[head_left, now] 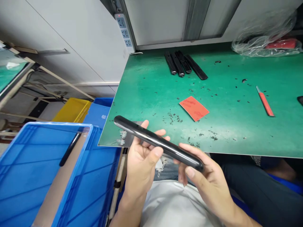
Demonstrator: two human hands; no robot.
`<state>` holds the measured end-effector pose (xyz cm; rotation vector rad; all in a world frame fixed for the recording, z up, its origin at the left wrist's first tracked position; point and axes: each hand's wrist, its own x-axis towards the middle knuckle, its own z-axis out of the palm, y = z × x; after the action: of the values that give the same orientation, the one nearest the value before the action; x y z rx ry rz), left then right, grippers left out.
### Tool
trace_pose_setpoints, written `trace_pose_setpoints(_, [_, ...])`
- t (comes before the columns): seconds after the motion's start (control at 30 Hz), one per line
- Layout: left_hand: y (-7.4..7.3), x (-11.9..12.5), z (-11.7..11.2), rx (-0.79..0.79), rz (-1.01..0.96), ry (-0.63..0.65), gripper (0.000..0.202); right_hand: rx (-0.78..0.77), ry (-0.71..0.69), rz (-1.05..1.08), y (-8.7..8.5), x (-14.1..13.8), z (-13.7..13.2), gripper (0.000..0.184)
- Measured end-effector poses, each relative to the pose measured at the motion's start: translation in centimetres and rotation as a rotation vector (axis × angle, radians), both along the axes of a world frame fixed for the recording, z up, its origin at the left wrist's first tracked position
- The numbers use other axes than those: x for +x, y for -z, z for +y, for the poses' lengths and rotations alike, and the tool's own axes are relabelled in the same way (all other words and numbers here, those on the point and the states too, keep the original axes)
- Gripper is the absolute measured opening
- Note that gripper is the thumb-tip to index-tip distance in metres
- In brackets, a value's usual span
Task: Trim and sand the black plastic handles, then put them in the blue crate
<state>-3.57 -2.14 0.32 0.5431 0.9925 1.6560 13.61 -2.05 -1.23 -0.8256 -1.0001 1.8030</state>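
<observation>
My left hand (140, 167) cradles a long glossy black bar (158, 142) on half-curled fingers while my right hand (203, 186) pinches its other end, so a slip could knock it against the near edge of the green-topped bench (146, 104) or drop it into the blue plastic crate (47, 125) close on my left.

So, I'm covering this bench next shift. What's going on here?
A person is holding a long glossy black part in both hands, the left hand under its middle and the right hand at one end. Similar black parts lie grouped on the green bench mat, among dark shavings, with a red sheet and a red-handled knife. Another black piece lies in the blue crate.
</observation>
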Motion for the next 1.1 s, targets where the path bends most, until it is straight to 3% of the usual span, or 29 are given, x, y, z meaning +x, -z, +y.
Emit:
trace_pose_setpoints(0.1, [0.2,0.8,-0.4,-0.003,-0.005,0.085,0.066,0.021,-0.008,0.046,-0.5,-0.5,0.1,0.037])
trace_pose_setpoints(0.27, [0.0,0.4,-0.3,-0.03,-0.021,-0.007,0.059,0.05,-0.01,0.15,-0.4,-1.1,0.1,0.049])
trace_pose_setpoints(0.7, [-0.2,0.5,-0.5,-0.033,-0.032,0.071,0.05,0.114,-0.078,0.392,0.4,-0.7,-0.2,0.042])
trace_pose_setpoints(0.83, [-0.2,0.4,-0.1,-0.019,-0.071,0.111,0.048,0.192,-0.103,0.304,0.4,-0.2,-0.4,0.042])
trace_pose_setpoints(0.97, [-0.9,0.5,0.2,-0.015,-0.302,0.149,0.045,0.538,-0.148,0.015,0.6,0.6,-0.3,0.044])
trace_pose_setpoints(1.03, [-1.1,0.6,0.0,0.012,-0.412,0.174,0.036,0.616,-0.044,-0.115,0.7,0.7,0.1,0.047])
trace_pose_setpoints(1.1, [-0.8,0.7,-0.5,0.053,-0.387,0.27,0.037,0.517,0.148,-0.171,0.6,0.5,0.8,0.042])
